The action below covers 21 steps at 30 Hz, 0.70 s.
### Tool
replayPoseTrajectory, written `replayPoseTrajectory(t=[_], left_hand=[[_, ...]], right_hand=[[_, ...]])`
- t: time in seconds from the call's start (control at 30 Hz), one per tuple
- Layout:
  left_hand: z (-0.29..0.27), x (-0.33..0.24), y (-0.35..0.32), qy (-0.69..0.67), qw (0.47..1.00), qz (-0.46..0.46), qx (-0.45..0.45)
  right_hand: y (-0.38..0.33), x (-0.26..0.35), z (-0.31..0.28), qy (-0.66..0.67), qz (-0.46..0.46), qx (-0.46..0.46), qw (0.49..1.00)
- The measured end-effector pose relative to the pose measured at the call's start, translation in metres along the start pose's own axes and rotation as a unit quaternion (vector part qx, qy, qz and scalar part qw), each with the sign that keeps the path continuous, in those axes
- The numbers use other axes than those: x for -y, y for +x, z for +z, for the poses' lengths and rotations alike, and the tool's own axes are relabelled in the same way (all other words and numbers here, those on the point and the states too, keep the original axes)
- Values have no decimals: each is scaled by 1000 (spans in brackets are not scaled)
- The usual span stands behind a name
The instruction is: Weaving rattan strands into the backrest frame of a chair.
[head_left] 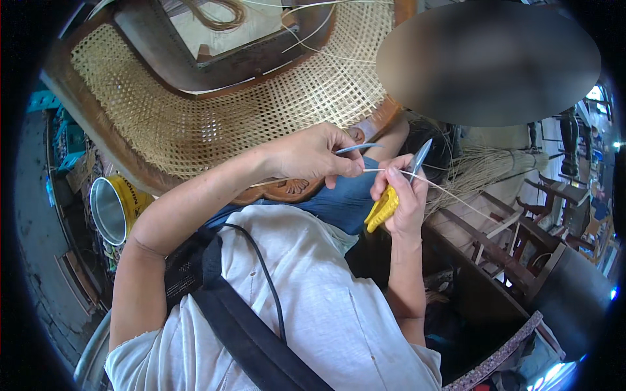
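My left hand [326,156] pinches a thin pale cane strand [373,170] between thumb and fingers. A slim blue-grey pointed tool [358,148] also sticks out from this hand; its exact kind is hard to tell. My right hand [405,199] is closed round the yellow handle of a knife [421,156], its pointed blade facing up and away. The strand crosses the right thumb near the blade and trails off to the right. Just beyond my hands, a curved wooden frame with woven cane mesh [261,111] rests over my lap.
A yellow tin [111,210] stands at the left. To the right lies a bundle of loose cane strands [495,168], near dark wooden furniture frames [554,208]. More loose strands [218,16] lie at the far side, by the frame's opening. A blurred oval covers the upper right.
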<state>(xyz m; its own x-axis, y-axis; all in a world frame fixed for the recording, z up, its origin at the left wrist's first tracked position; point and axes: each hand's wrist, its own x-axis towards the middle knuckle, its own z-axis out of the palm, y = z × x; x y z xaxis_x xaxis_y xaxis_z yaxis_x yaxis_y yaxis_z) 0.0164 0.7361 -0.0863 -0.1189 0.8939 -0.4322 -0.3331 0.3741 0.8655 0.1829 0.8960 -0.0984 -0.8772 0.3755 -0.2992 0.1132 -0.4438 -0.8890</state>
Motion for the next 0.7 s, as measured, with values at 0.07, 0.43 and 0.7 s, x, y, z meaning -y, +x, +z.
replayPoseTrajectory(t=[0.07,0.43,0.7], left_hand=[[0,-5,5,-1,1000,3,-17],[-2,-12,8,6,998,-60,-27],[12,-6,29,-3,998,4,-63]], right_hand=[[5,8,-3,-39,-46,-9,998],[6,27,-40,-3,-60,-88,994],[-6,3,-63,112,134,8,985]])
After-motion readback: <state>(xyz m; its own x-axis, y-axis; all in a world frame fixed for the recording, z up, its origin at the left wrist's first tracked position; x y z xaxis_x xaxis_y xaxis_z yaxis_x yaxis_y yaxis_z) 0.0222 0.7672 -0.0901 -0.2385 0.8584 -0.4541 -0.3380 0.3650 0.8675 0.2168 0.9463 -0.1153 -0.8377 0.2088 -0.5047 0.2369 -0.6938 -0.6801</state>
